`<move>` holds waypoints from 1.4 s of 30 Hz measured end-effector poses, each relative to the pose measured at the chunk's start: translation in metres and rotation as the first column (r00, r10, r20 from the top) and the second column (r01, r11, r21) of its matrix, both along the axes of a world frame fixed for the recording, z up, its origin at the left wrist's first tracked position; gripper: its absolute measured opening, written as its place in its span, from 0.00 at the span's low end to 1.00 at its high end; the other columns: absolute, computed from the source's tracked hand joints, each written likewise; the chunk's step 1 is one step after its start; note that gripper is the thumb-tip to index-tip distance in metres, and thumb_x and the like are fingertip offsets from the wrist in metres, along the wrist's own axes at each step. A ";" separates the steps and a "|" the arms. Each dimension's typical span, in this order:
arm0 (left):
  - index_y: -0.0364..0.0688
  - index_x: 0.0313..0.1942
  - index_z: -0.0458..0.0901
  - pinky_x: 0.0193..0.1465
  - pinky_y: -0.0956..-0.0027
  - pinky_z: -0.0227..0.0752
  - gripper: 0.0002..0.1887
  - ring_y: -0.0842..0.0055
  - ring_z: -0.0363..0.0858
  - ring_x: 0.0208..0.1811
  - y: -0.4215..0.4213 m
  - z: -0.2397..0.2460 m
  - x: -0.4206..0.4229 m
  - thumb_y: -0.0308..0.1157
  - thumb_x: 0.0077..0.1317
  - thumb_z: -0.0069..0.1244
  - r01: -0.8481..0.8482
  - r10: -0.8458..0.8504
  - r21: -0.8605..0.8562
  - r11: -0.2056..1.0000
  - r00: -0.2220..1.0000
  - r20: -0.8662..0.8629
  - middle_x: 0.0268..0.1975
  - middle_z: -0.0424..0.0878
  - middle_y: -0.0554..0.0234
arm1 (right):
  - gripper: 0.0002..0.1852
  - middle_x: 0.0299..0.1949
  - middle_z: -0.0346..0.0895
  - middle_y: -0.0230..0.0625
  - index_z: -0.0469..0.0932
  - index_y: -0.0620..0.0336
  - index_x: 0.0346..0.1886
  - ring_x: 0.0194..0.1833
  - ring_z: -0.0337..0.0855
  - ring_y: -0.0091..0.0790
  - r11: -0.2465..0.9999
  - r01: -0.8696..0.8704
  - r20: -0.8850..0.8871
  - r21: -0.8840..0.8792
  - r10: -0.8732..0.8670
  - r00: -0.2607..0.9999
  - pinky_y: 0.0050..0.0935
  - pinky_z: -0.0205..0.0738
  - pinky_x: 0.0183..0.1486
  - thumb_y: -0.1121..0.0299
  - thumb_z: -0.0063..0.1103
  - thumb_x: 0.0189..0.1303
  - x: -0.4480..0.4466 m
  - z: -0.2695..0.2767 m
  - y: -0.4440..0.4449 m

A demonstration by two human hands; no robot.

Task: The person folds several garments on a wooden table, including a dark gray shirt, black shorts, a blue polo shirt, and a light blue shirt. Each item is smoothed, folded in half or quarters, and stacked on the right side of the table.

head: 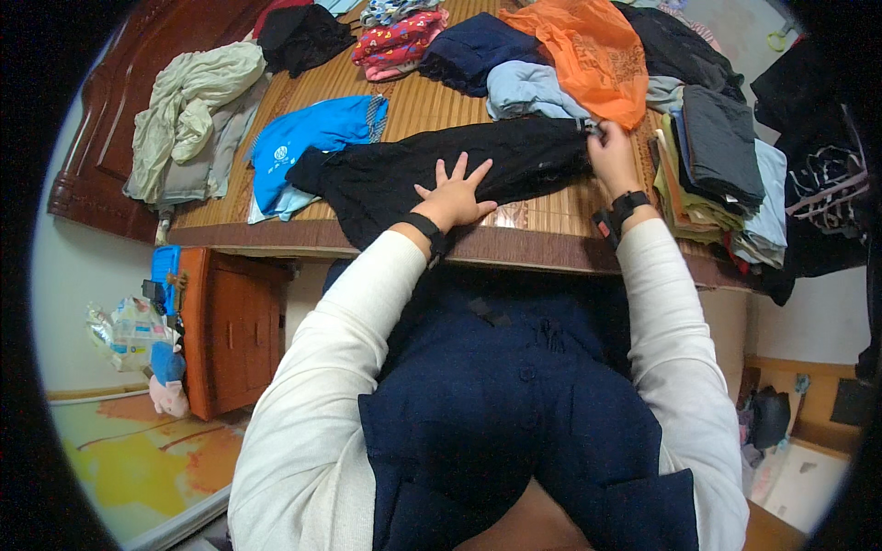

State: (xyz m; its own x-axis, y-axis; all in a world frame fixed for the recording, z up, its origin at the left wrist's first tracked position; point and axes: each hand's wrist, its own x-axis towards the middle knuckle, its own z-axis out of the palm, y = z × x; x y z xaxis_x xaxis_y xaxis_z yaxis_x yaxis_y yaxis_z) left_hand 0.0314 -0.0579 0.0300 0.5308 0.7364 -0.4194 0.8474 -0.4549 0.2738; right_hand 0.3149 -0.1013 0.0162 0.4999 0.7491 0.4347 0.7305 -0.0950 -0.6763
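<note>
A black garment (406, 169) lies stretched out sideways on the bamboo mat (441, 110), its lower left part hanging over the front edge. My left hand (456, 193) rests flat on its middle, fingers spread. At its right end my right hand (612, 155) pinches the narrow edge, with a light-coloured bit showing by the fingertips. The left end overlaps a blue printed T-shirt (303, 148). A light blue garment (530, 89) lies just behind the right end, partly under an orange plastic bag (599, 62).
A folded clothes stack (720, 151) stands at the right edge. Pale green cloth (196, 103) lies at the left, by the carved wooden headboard (114, 124). Behind are black cloth (300, 38), red patterned clothing (400, 38) and navy clothing (479, 52). A wooden nightstand (234, 330) stands lower left.
</note>
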 end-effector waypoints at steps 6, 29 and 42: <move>0.72 0.73 0.43 0.66 0.21 0.29 0.38 0.44 0.25 0.76 -0.008 -0.022 0.001 0.54 0.67 0.46 -0.141 0.129 0.087 0.986 0.984 0.124 0.77 0.30 0.53 | 0.09 0.32 0.79 0.52 0.76 0.65 0.37 0.37 0.82 0.48 0.987 0.016 0.055 -0.158 -0.008 0.998 0.39 0.73 0.40 0.70 0.55 0.57 0.022 0.019 0.008; 0.27 0.42 0.81 0.43 0.59 0.73 0.17 0.57 0.84 0.36 0.073 0.029 0.121 0.35 0.64 0.47 -0.473 0.349 -0.160 0.866 0.344 0.872 0.34 0.85 0.44 | 0.19 0.36 0.80 0.43 0.76 0.67 0.44 0.40 0.82 0.37 0.952 -0.295 -0.293 -0.078 0.261 0.920 0.31 0.75 0.46 0.63 0.68 0.57 0.020 0.017 0.019; 0.26 0.44 0.80 0.46 0.62 0.70 0.31 0.60 0.80 0.42 0.111 0.060 0.104 0.52 0.70 0.41 -0.265 0.304 -0.183 0.947 0.546 0.781 0.38 0.83 0.44 | 0.15 0.41 0.80 0.60 0.82 0.68 0.38 0.44 0.82 0.57 0.600 -0.158 0.076 -0.784 0.345 0.936 0.46 0.76 0.45 0.65 0.65 0.52 0.018 0.010 -0.043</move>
State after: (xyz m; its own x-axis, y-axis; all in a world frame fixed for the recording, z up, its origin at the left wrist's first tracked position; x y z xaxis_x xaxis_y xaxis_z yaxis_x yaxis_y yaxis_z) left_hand 0.1352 0.0533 0.0901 0.4282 0.9032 0.0287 0.3657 -0.2022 0.9085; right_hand 0.3327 -0.1445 0.0262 0.2121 0.9357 -0.2819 0.9121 -0.2931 -0.2866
